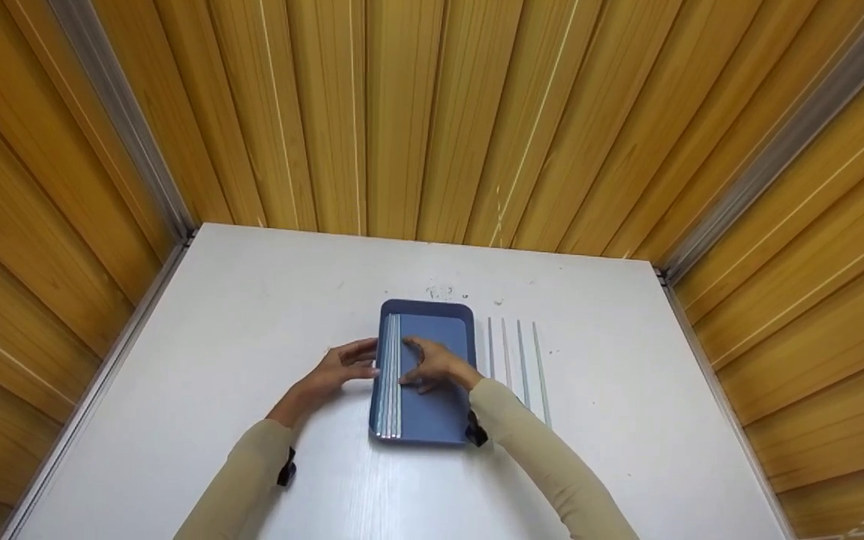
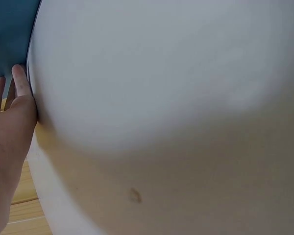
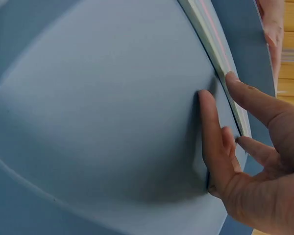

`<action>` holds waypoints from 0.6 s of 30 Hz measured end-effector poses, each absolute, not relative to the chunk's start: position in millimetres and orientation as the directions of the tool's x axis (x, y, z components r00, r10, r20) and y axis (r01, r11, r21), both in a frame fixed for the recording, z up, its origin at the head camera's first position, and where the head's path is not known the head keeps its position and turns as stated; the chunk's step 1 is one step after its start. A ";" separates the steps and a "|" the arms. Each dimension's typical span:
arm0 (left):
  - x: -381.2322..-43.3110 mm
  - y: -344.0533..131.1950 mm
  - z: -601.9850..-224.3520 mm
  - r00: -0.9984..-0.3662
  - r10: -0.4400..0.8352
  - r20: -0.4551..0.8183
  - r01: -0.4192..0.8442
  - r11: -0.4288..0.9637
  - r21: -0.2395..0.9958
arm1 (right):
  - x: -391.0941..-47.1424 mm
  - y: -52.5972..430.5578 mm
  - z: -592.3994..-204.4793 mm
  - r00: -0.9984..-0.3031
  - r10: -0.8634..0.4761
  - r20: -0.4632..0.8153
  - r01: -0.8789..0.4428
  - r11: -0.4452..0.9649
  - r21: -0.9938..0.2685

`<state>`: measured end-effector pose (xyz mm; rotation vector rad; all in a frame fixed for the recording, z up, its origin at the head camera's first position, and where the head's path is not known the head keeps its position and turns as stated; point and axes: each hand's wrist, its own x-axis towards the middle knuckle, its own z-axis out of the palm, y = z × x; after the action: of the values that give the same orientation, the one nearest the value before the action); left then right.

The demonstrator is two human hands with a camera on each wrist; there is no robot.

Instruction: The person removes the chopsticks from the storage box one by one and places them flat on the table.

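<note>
A blue rectangular tray [image 1: 432, 421] lies lengthwise on the white table. Along its left inner wall runs a row of long, thin, pale sticks [image 1: 393, 409], side by side. My left hand [image 1: 336, 367] rests against the tray's outer left side; the left wrist view shows its fingers [image 2: 20, 81] extended along the blue wall. Inside the tray is my right hand [image 1: 436, 365], with thumb and fingers spread and nothing gripped. Seen from the right wrist, some of its fingertips [image 3: 232, 81] touch the edge of the stick row [image 3: 208, 36], while another finger points down toward the tray floor.
Several more thin sticks [image 1: 520, 352] lie apart on the table, right of the tray, partly behind the right sleeve [image 1: 544, 465]. Wood-patterned walls [image 1: 402, 112] with metal corner posts stand around the white table [image 1: 267, 300]. Small dark marks [image 1: 441, 291] dot its surface beyond the tray.
</note>
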<state>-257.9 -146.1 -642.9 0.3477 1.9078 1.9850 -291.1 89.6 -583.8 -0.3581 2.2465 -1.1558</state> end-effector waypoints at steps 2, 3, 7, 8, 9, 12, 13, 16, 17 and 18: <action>-258.1 -145.1 -643.5 -0.904 0.420 -0.085 -0.102 -0.017 0.995 | -288.7 88.3 -585.6 -0.804 -0.471 -0.364 0.005 0.605 -0.796; -258.4 -144.5 -644.1 -0.904 0.418 -0.091 -0.107 -0.015 0.994 | -287.7 87.9 -586.5 -0.807 -0.467 -0.360 0.002 0.609 -0.793; -259.3 -142.2 -646.2 -0.904 0.418 -0.089 -0.105 -0.016 0.994 | -285.5 88.6 -588.0 -0.821 -0.446 -0.358 0.007 0.617 -0.787; -259.4 -141.8 -646.6 -0.903 0.419 -0.089 -0.106 -0.017 0.994 | -285.1 89.0 -587.9 -0.820 -0.442 -0.363 0.015 0.617 -0.787; -259.3 -141.7 -646.9 -0.903 0.420 -0.090 -0.105 -0.014 0.994 | -285.0 89.5 -587.6 -0.818 -0.440 -0.371 0.029 0.612 -0.790; -259.2 -141.9 -646.9 -0.902 0.421 -0.093 -0.107 -0.011 0.994 | -285.0 90.3 -585.9 -0.804 -0.438 -0.402 0.076 0.595 -0.800; -259.2 -142.2 -646.7 -0.903 0.418 -0.095 -0.109 -0.009 0.994 | -285.2 90.2 -585.1 -0.799 -0.436 -0.414 0.095 0.588 -0.803; -259.3 -143.7 -645.2 -0.906 0.415 -0.083 -0.096 -0.011 0.995 | -286.1 88.8 -583.3 -0.794 -0.430 -0.430 0.134 0.566 -0.814; -259.4 -144.3 -644.7 -0.907 0.413 -0.081 -0.095 -0.015 0.995 | -286.4 88.1 -583.0 -0.795 -0.425 -0.432 0.143 0.560 -0.816; -259.5 -144.9 -644.2 -0.908 0.412 -0.078 -0.093 -0.017 0.995 | -286.6 87.3 -582.9 -0.798 -0.419 -0.433 0.151 0.555 -0.818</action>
<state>-259.5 -144.9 -644.2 0.3323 1.9153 1.9882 -286.6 87.3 -582.9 -0.2144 2.1862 -1.2288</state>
